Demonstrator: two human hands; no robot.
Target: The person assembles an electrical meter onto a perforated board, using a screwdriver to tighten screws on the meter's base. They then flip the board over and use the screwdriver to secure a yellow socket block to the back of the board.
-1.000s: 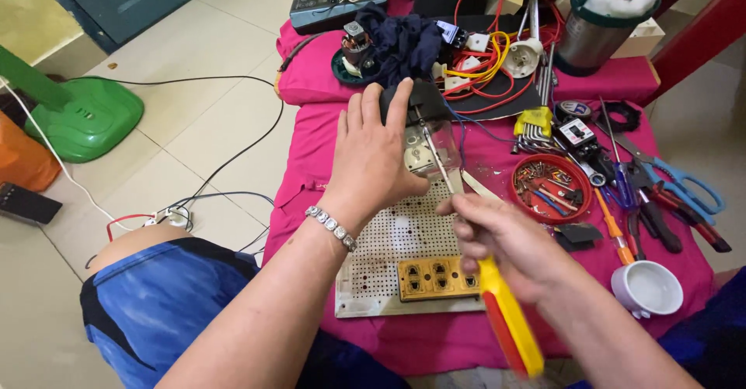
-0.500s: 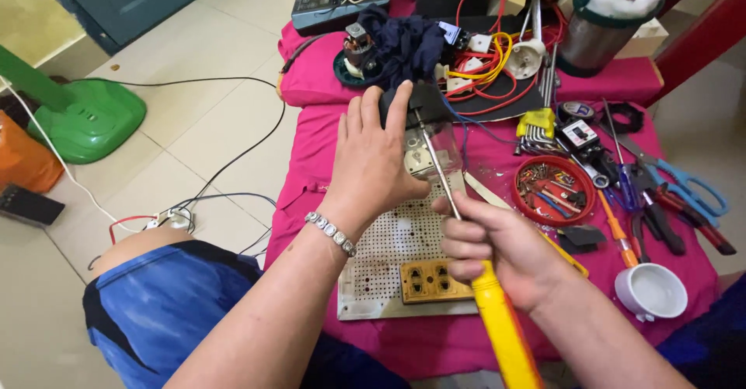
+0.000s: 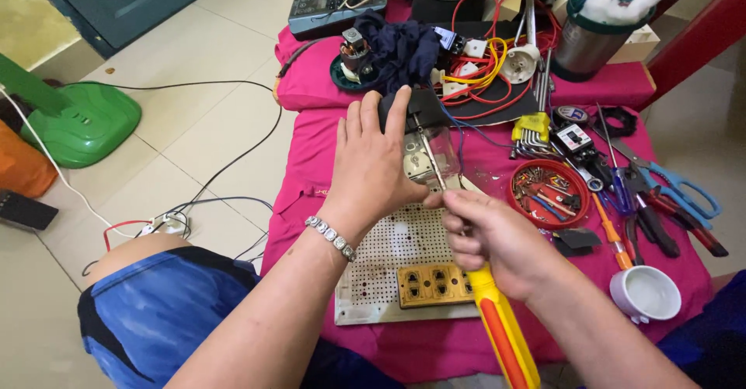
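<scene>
1. While the left hand (image 3: 373,167) lies flat, fingers spread and pointing away, it presses on a small motor part (image 3: 426,156) with a clear housing; it grips nothing, only holds the part down.
2. Right hand (image 3: 489,241) is curled tight round a screwdriver (image 3: 497,323) with a yellow and orange handle, whose thin shaft slants up and left to the part, just beside the left thumb.
3. Both forearms come in from the bottom edge; a metal bracelet (image 3: 330,233) sits on the left wrist.
4. Under the hands lies a perforated board (image 3: 388,265) with a brass socket strip (image 3: 435,282), near the front edge of the pink cloth (image 3: 311,163).
5. Right of the hands, room is tight: a red dish (image 3: 549,192) of screws is near, a white cup (image 3: 645,293) by the right wrist, and pliers (image 3: 660,210) beyond.
6. Behind the part sits a tangle of wires (image 3: 482,70).
7. Left of the cloth is tiled floor (image 3: 194,125) with cables.
</scene>
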